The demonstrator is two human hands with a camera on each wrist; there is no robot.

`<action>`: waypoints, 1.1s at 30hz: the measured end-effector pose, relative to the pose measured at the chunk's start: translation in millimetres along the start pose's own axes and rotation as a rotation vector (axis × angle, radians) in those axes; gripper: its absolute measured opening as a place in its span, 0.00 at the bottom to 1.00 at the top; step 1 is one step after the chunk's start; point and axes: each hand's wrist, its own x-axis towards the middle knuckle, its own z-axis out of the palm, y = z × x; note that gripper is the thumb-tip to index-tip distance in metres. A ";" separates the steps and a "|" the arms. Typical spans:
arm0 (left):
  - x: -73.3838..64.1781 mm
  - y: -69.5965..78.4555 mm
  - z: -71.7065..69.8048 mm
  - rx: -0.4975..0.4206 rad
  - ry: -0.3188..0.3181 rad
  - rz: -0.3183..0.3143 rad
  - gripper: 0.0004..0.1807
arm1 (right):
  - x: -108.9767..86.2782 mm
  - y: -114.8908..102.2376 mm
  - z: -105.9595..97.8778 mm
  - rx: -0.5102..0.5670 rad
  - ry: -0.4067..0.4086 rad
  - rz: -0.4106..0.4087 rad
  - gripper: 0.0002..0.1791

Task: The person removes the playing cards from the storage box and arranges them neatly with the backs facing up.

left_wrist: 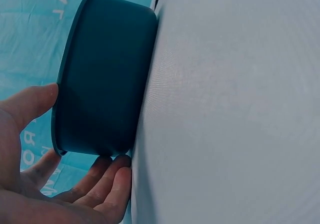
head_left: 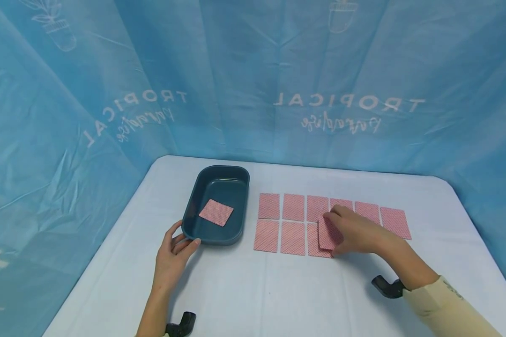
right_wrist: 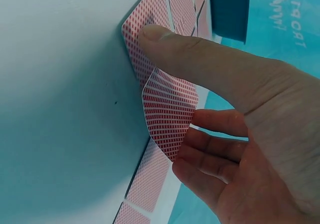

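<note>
My left hand (head_left: pixel 176 255) grips the near-left corner of a dark teal plastic tray (head_left: pixel 187 220). In the left wrist view its thumb touches the rim and the other fingers lie at the tray's end wall (left_wrist: pixel 105 83). A red-patterned playing card (head_left: pixel 216 213) lies back up inside the tray. My right hand (head_left: pixel 358 231) holds red-backed playing cards (head_left: pixel 328 236) above the near row. In the right wrist view these look like a fanned packet (right_wrist: pixel 170 114), with fingers at its far edge. The thumb presses on a card (right_wrist: pixel 135 23) beside the fan.
Face-down cards form two rows on the white table (head_left: pixel 253 295), including a far-row card (head_left: pixel 269 206) and a near-row card (head_left: pixel 266 236). My right hand hides part of them. A blue printed curtain (head_left: pixel 244 117) hangs behind the table. Black devices (head_left: pixel 388 286) sit at both wrists.
</note>
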 end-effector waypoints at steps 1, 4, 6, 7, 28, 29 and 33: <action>-0.2 -0.4 0.0 0.001 -0.001 -0.001 0.42 | -1.7 1.4 0.1 -0.002 0.001 -0.002 0.54; -0.5 -0.9 -0.3 0.003 -0.007 0.005 0.42 | -6.9 5.9 1.0 -0.012 0.011 -0.006 0.53; -0.6 -1.0 -0.5 -0.003 -0.008 0.005 0.41 | -10.2 8.6 1.9 -0.011 0.017 -0.006 0.53; -1.0 -1.0 -0.7 -0.005 -0.009 0.002 0.41 | -11.8 10.4 3.0 -0.009 0.017 -0.004 0.53; 1.8 -1.9 -0.4 -0.039 -0.024 -0.001 0.42 | -34.4 25.8 7.7 -0.030 0.026 0.024 0.53; 1.7 -2.0 -0.5 -0.039 -0.025 0.000 0.42 | -34.6 25.3 7.9 -0.028 0.024 0.026 0.53; 0.8 -3.0 -1.0 -0.030 -0.025 -0.005 0.41 | -35.3 22.0 9.0 -0.011 0.018 0.031 0.54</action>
